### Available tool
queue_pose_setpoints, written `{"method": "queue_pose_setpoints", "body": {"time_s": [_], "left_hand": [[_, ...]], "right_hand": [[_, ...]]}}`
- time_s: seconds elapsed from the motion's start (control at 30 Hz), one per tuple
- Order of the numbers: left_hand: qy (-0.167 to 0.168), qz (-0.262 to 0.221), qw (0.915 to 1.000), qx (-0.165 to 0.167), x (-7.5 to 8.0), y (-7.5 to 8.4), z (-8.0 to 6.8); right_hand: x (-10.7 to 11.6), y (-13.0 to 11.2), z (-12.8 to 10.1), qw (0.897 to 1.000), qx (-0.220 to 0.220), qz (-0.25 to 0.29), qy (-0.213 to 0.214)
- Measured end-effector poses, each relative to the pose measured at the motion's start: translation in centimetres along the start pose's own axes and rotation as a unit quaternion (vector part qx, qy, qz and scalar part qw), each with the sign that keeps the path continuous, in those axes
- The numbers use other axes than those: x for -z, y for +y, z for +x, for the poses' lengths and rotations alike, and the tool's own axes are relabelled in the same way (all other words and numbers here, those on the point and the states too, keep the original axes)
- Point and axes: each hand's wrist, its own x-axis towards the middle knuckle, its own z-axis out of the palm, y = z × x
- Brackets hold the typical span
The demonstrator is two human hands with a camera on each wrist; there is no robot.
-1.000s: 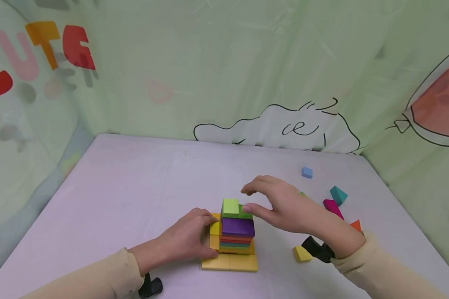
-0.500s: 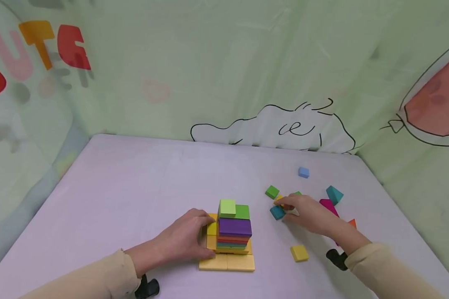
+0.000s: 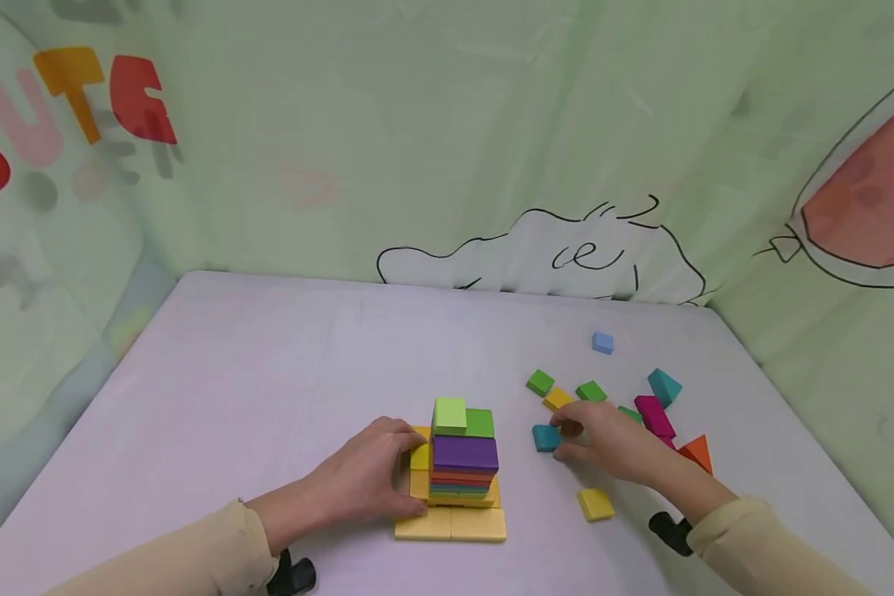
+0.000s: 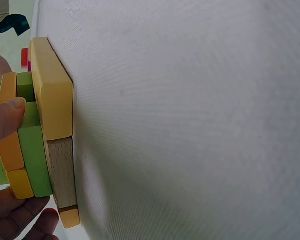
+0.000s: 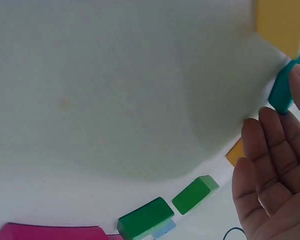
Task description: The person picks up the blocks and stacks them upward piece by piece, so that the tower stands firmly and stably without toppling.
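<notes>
In the head view, a stack of coloured wooden blocks [image 3: 465,454] stands on flat yellow blocks, with a purple block in its upper part and two light green ones on top. My left hand [image 3: 368,472] grips the stack's left side, thumb toward me and fingers behind. The left wrist view shows that thumb on orange [image 4: 11,145] and green blocks [image 4: 36,160]. To the right of the stack, my right hand [image 3: 611,439] pinches the right end of a teal block [image 3: 545,438] lying on the table. Thumb and fingertips meet this block in the right wrist view.
Loose blocks lie around the right hand: green [image 3: 540,382], orange-yellow [image 3: 558,399], magenta [image 3: 654,415], an orange triangle [image 3: 697,454] and a teal triangle [image 3: 665,387]. A yellow block [image 3: 595,504] lies nearer, a blue one [image 3: 603,343] farther back. Printed cloth [image 3: 283,165] walls the table.
The right hand has gone from beside the stack's top to the loose blocks on the right, and the teal block has turned and slid slightly nearer. The left hand has stayed on the stack.
</notes>
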Motion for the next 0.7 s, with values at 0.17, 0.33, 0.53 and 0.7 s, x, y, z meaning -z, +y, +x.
{"method": "queue_pose_setpoints", "body": {"time_s": [0.17, 0.33, 0.53, 0.7], "left_hand": [[-0.006, 0.0, 1.0, 0.003, 0.0, 0.0, 0.0], [-0.006, -0.002, 0.9999, 0.007, 0.0, 0.0, 0.0], [-0.008, -0.005, 0.9999, 0.011, 0.0, 0.0, 0.0], [-0.012, -0.004, 0.9999, 0.011, 0.1, 0.0, 0.0]], "right_hand": [[0.7, -0.4, -0.4, 1.0, 0.022, -0.001, 0.019], [3.3, -3.0, -1.3, 0.99, 0.097, -0.008, 0.097], [5.3, -7.1, -2.3, 0.976, 0.17, -0.004, 0.139], [5.4, -9.1, -2.5, 0.975, 0.184, -0.018, 0.124]]}}
